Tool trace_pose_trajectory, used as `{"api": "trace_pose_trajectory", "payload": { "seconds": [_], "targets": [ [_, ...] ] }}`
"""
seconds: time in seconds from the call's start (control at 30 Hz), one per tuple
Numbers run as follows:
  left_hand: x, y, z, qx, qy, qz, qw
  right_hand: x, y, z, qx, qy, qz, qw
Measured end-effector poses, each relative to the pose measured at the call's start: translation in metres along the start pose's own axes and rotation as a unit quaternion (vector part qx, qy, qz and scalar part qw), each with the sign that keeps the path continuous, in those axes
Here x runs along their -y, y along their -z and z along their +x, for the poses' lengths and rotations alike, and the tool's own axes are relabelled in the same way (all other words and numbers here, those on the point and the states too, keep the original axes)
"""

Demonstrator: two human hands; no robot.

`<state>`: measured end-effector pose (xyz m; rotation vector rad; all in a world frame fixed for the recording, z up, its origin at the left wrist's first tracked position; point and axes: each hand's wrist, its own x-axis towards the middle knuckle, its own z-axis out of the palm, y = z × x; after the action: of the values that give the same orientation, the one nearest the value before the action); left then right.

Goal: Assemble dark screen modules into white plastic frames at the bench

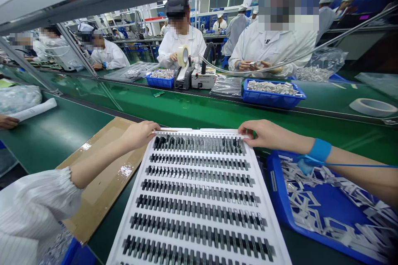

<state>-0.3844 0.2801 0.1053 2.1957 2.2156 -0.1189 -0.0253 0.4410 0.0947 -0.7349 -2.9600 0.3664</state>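
A long white tray [273, 223] lies in front of me on the green bench, its rows of slots filled with several small dark parts [199, 190]. My left hand [141, 132] grips the tray's far left corner with curled fingers. My right hand [264, 133], with a blue wrist strap [320, 150] on its wrist, grips the far right corner the same way.
A blue bin [281, 198] of pale flat pieces sits right of the tray; a cardboard sheet [102, 182] lies to the left. Beyond runs a green conveyor [199, 109]. Across it, people in white coats work beside blue bins [270, 98] and a tape dispenser [185, 70].
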Motion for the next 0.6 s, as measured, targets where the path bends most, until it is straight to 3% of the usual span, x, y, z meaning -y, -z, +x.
{"api": "trace_pose_trajectory", "payload": {
  "seconds": [0.2, 0.33, 0.5, 0.6],
  "targets": [
    [-0.001, -0.004, -0.004, -0.02, -0.014, 0.018, 1.0, 0.0, -0.008, -0.007, -0.039, 0.025, -0.035, 0.998],
    [0.001, -0.007, -0.007, -0.065, -0.016, 0.028, 0.997, 0.001, -0.012, -0.013, -0.071, 0.039, -0.058, 0.995],
    [0.0, -0.012, -0.011, -0.111, -0.036, 0.049, 0.992, 0.0, -0.02, -0.019, -0.186, 0.117, -0.172, 0.96],
    [-0.002, -0.014, -0.014, -0.136, -0.052, 0.058, 0.988, 0.0, -0.024, -0.021, -0.21, 0.123, -0.201, 0.949]
  ]
}}
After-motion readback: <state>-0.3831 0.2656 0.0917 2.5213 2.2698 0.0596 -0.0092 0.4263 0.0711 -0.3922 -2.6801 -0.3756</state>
